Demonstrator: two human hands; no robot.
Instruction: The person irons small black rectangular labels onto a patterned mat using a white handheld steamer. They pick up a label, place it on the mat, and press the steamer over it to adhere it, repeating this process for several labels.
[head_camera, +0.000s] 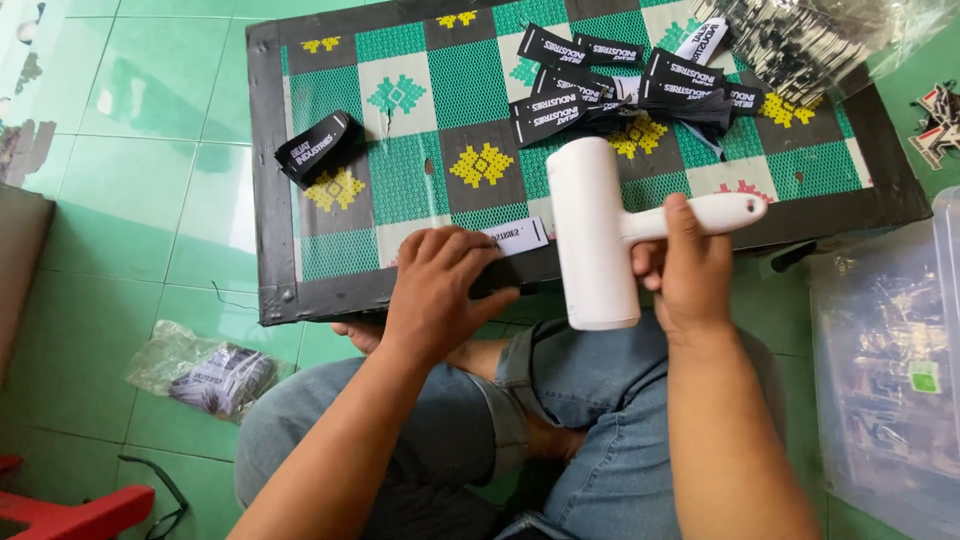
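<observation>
Two hands — right hand (690, 270) gripping white tool (600, 225), left hand (437, 290) pressing label (518, 236).

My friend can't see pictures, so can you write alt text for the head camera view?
A person sitting on a green floor holds a white roller in the right hand while the left hand presses a black tag at the edge of a low patterned table. More black tags lie piled on the table.
</observation>
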